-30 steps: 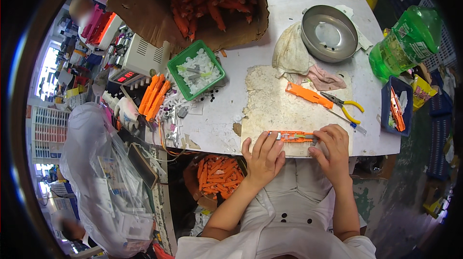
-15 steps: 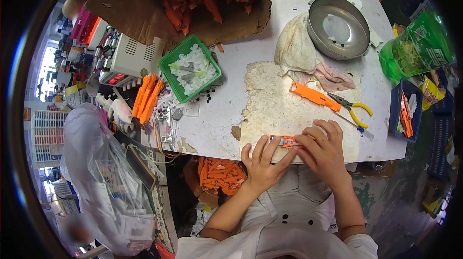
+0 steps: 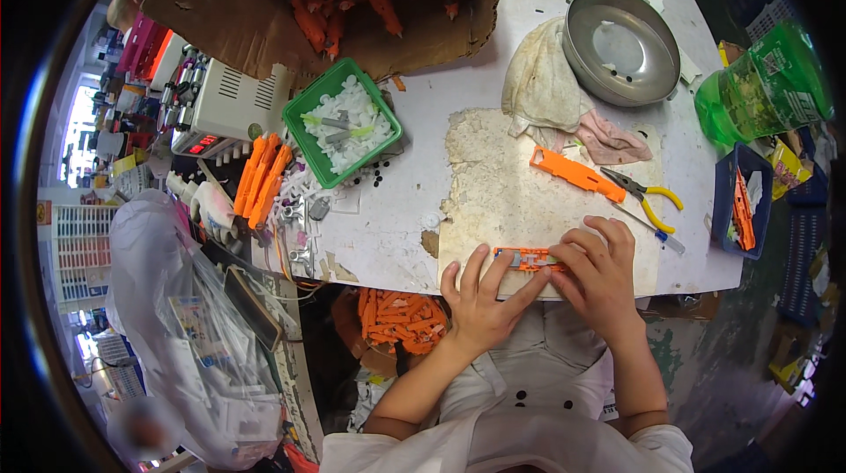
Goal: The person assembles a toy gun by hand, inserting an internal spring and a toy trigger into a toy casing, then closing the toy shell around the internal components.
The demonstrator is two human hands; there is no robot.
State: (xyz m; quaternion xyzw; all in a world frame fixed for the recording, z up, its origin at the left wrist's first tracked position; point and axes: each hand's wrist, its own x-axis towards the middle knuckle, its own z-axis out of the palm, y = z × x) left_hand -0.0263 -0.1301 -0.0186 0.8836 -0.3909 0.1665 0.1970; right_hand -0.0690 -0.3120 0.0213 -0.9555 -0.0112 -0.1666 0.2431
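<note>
Left hand (image 3: 480, 301) and right hand (image 3: 599, 275), now drawn closer together than a second ago, pinch the small orange part (image 3: 527, 257) between curled fingers at the near edge of the desk (image 3: 414, 200) — seemingly mid-assembly — beside yellow-handled pliers (image 3: 648, 195).

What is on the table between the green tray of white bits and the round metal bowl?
In the head view, a crumpled whitish rag lies between the green tray and the metal bowl, right up against the bowl.
</note>
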